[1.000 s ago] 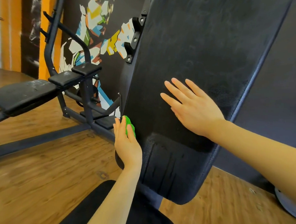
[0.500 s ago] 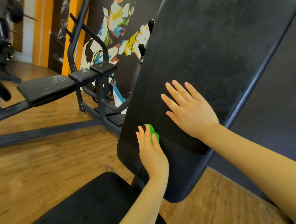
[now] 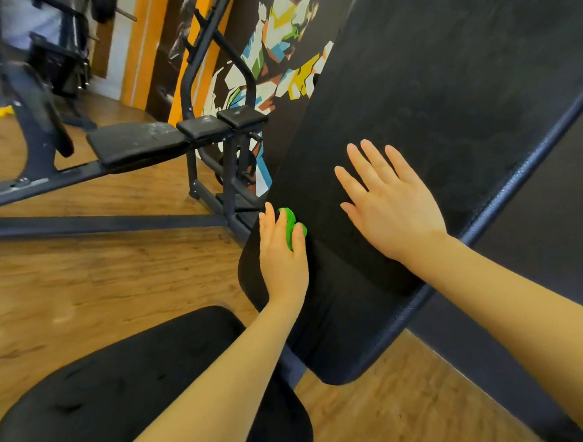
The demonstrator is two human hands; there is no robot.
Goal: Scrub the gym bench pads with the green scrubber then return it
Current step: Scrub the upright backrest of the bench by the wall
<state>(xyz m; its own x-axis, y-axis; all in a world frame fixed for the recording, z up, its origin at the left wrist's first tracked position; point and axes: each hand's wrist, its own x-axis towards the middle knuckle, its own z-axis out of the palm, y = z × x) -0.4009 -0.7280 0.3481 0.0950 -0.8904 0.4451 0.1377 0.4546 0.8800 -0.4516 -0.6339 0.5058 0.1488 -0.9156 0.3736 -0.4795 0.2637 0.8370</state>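
Head view: left hand point(image 3: 282, 258) presses green scrubber point(image 3: 291, 226) against lower left of tilted black back pad point(image 3: 426, 109), fingers curled over it. Right hand point(image 3: 391, 204) flat on pad, fingers spread. Seat pad point(image 3: 120, 381) below.

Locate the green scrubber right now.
Head view, left of centre: the green scrubber is under the left hand, pressed on the backrest pad near its lower left edge, with the right hand flat on the pad to its right.

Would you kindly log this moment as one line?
left hand: presses scrubber on back pad | right hand: flat on pad | phase: scrubbing
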